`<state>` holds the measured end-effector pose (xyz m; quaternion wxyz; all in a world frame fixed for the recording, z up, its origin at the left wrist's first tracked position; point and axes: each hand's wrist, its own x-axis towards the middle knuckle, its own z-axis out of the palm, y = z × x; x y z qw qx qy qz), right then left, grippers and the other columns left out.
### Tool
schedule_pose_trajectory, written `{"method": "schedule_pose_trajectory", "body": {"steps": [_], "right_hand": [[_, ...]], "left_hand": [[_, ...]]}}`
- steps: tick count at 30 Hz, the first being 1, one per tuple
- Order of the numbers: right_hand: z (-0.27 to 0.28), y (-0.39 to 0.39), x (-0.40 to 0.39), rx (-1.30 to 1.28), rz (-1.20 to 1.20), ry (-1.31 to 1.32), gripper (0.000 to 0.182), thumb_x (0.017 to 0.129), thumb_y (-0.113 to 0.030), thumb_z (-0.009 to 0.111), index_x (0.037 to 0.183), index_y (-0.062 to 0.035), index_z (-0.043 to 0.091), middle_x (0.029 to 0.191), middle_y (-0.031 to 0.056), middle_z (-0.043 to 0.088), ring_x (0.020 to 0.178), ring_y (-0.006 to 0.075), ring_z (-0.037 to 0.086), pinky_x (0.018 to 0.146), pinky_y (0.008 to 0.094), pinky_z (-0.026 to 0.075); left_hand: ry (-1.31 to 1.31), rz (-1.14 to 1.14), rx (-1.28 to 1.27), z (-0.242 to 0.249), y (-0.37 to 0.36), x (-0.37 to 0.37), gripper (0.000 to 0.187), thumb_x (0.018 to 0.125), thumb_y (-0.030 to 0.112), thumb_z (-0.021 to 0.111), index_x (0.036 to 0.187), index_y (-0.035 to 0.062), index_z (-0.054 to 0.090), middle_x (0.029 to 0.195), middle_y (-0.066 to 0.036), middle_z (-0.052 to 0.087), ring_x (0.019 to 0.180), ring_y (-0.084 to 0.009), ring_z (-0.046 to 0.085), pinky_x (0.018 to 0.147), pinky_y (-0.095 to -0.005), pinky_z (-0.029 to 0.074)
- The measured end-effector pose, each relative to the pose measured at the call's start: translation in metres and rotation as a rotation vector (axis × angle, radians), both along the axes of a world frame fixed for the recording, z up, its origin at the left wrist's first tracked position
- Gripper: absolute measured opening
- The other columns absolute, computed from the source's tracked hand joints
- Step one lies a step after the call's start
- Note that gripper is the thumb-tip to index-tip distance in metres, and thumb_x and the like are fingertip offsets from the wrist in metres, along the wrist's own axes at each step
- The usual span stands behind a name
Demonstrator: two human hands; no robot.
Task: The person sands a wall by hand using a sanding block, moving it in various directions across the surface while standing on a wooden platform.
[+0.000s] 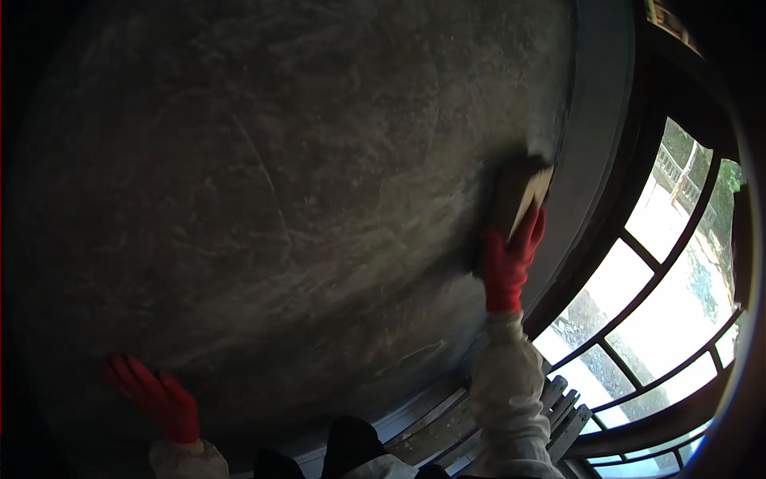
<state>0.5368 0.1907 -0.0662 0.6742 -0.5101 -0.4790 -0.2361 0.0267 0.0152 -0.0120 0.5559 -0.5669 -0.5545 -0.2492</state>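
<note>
Mottled grey wall (263, 160), paned window (610, 283) to the right. Right hand (509, 267), fingers gripping a block (519, 191) against the wall; left hand (162, 401), fingers extended, slightly parted.

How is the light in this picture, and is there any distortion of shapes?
Head view: the window glares almost white, the wall is dim, soft shadow lies beside the block in the right hand; head view: the window looks bowed.
</note>
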Motion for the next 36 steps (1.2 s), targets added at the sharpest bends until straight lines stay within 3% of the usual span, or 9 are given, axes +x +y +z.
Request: {"method": "schedule_pose_trajectory", "body": {"steps": [3, 5, 8, 13, 17, 24, 27, 32, 36], "right_hand": [[-0.151, -0.009, -0.016, -0.206, 0.055, 0.256, 0.094, 0.071, -0.018, 0.077, 0.149, -0.0027, 0.027, 0.149, 0.0255, 0.028, 0.138, 0.0419, 0.03, 0.111, 0.0446, 0.03], [-0.18, -0.028, -0.026, -0.322, 0.1, 0.269, 0.09, 0.076, -0.016, 0.072, 0.151, -0.0046, 0.023, 0.151, 0.0221, 0.028, 0.14, 0.0361, 0.029, 0.113, 0.0415, 0.028], [-0.137, -0.012, -0.013, -0.194, 0.117, 0.317, 0.091, 0.071, -0.019, 0.078, 0.148, -0.0038, 0.031, 0.149, 0.0246, 0.029, 0.139, 0.0396, 0.03, 0.111, 0.0419, 0.031], [0.091, -0.011, -0.01, 0.099, 0.137, -0.044, 0.093, 0.066, -0.012, 0.082, 0.146, -0.0062, 0.036, 0.148, 0.025, 0.033, 0.135, 0.0397, 0.038, 0.107, 0.0426, 0.038], [0.113, -0.016, -0.029, 0.127, 0.025, -0.149, 0.096, 0.063, -0.014, 0.084, 0.146, -0.0074, 0.036, 0.149, 0.0259, 0.032, 0.133, 0.0429, 0.039, 0.105, 0.0459, 0.039], [-0.148, -0.04, -0.05, -0.345, 0.079, 0.204, 0.111, 0.064, -0.028, 0.084, 0.151, -0.0037, 0.021, 0.148, 0.03, 0.023, 0.135, 0.0464, 0.032, 0.108, 0.0467, 0.034], [-0.125, -0.034, -0.036, -0.307, 0.045, 0.097, 0.11, 0.064, -0.027, 0.085, 0.151, -0.0033, 0.021, 0.148, 0.0281, 0.025, 0.134, 0.0447, 0.034, 0.107, 0.0455, 0.035], [0.097, -0.02, -0.021, 0.011, 0.061, -0.076, 0.093, 0.07, -0.017, 0.081, 0.148, -0.0095, 0.032, 0.146, 0.0264, 0.03, 0.129, 0.0435, 0.041, 0.103, 0.0439, 0.04], [0.12, -0.008, -0.022, 0.053, -0.011, -0.074, 0.094, 0.07, -0.016, 0.081, 0.149, -0.0107, 0.031, 0.148, 0.0271, 0.029, 0.132, 0.0448, 0.037, 0.105, 0.0456, 0.037]], "left_hand": [[-0.031, -0.001, -0.036, -0.003, -0.003, -0.002, 0.049, 0.101, 0.022, 0.034, 0.14, -0.008, 0.034, 0.149, -0.027, 0.03, 0.139, -0.0499, 0.023, 0.112, -0.0578, 0.022], [-0.038, 0.006, -0.035, -0.002, -0.002, -0.002, 0.049, 0.101, 0.022, 0.034, 0.139, -0.0081, 0.034, 0.148, -0.027, 0.03, 0.138, -0.0509, 0.023, 0.111, -0.059, 0.022], [-0.016, -0.014, -0.063, 0.0, -0.005, -0.002, 0.048, 0.101, 0.022, 0.034, 0.139, -0.0077, 0.034, 0.148, -0.028, 0.03, 0.138, -0.0523, 0.023, 0.11, -0.0611, 0.023], [0.007, -0.017, -0.048, -0.004, -0.003, -0.006, 0.05, 0.101, 0.022, 0.034, 0.142, -0.0058, 0.031, 0.149, -0.028, 0.029, 0.138, -0.0524, 0.023, 0.111, -0.0621, 0.022], [-0.026, -0.066, -0.023, -0.009, 0.0, -0.011, 0.052, 0.101, 0.028, 0.035, 0.142, -0.0023, 0.034, 0.151, -0.023, 0.028, 0.137, -0.0531, 0.024, 0.109, -0.0681, 0.022], [-0.038, -0.033, -0.047, -0.004, -0.006, 0.001, 0.048, 0.099, 0.024, 0.039, 0.138, -0.0037, 0.039, 0.146, -0.025, 0.034, 0.133, -0.0512, 0.03, 0.107, -0.0623, 0.029], [-0.044, -0.043, -0.065, -0.004, -0.005, 0.0, 0.048, 0.099, 0.023, 0.037, 0.137, -0.0056, 0.037, 0.148, -0.026, 0.03, 0.137, -0.0543, 0.024, 0.109, -0.0655, 0.023], [-0.004, -0.075, -0.042, -0.006, -0.003, -0.005, 0.05, 0.099, 0.024, 0.037, 0.142, -0.0032, 0.034, 0.15, -0.025, 0.028, 0.137, -0.0543, 0.023, 0.109, -0.0664, 0.022], [-0.007, -0.056, -0.021, -0.007, -0.001, -0.006, 0.052, 0.099, 0.025, 0.037, 0.143, -0.0021, 0.033, 0.151, -0.025, 0.028, 0.136, -0.0545, 0.025, 0.109, -0.067, 0.023]]}}
